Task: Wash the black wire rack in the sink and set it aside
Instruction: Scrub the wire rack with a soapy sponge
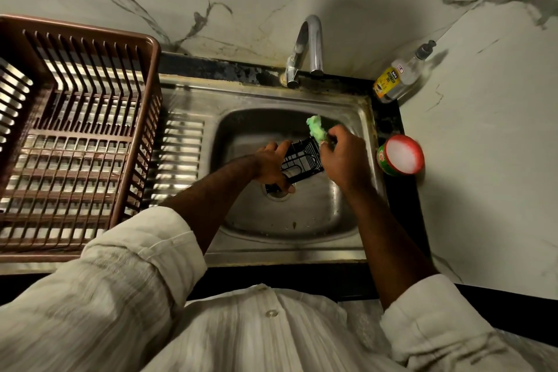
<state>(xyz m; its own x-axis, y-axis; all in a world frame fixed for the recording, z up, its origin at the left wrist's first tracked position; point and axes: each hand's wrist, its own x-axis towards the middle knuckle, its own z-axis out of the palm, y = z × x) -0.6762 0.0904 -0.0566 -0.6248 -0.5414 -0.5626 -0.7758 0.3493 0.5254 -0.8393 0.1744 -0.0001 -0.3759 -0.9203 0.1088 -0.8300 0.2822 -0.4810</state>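
The left hand (273,164) gripped the black wire rack (302,158) by its near edge, holding it tilted over the sink (302,214) basin, above the drain. The right hand (342,157) pinched a green scrubber (315,127) against the rack's far end. A chrome tap (306,48) stood behind, a brown dish basket (75,136) to the left, and a soap bottle (398,72) and round soap tub (401,154) to the right.
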